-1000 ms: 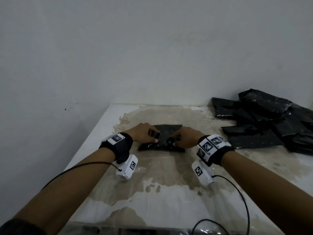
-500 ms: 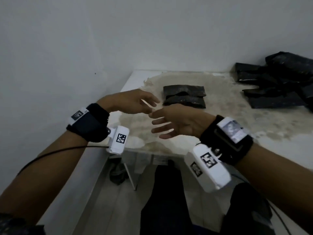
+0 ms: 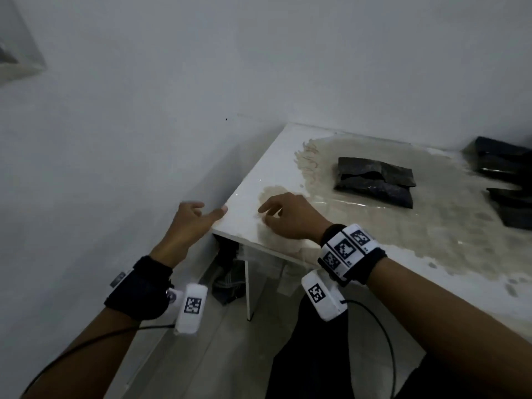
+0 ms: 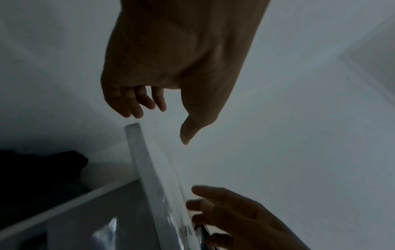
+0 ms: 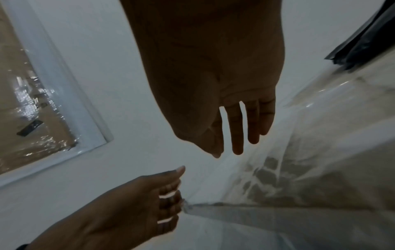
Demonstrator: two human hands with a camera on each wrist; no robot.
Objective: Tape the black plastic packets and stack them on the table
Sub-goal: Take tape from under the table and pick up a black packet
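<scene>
Both hands have dropped from mid-air to the near-left corner of the tabletop (image 3: 288,156) since half a second ago. Left hand (image 3: 191,223) hangs just off the left edge at that corner, fingers loosely spread and holding nothing, thumb tip at the rim. Right hand (image 3: 290,218) sits over the white surface just inside the same corner, fingers relaxed and apart, also empty; whether the fingertips touch the surface cannot be told. Folded black packet (image 3: 374,182) lies flat on the stained middle of the tabletop, well apart from both hands, beyond and to the right of the right hand. Count there: one bundle, showing two folded layers; whether it is one packet or two stacked cannot be told. Pile of black packets (image 3: 503,180) sits at the far-right edge, cut off by the frame, at least three dark pieces visible. Clear plastic film (image 5: 299,169) covers the tabletop, glossy and wrinkled in the right wrist view.
</scene>
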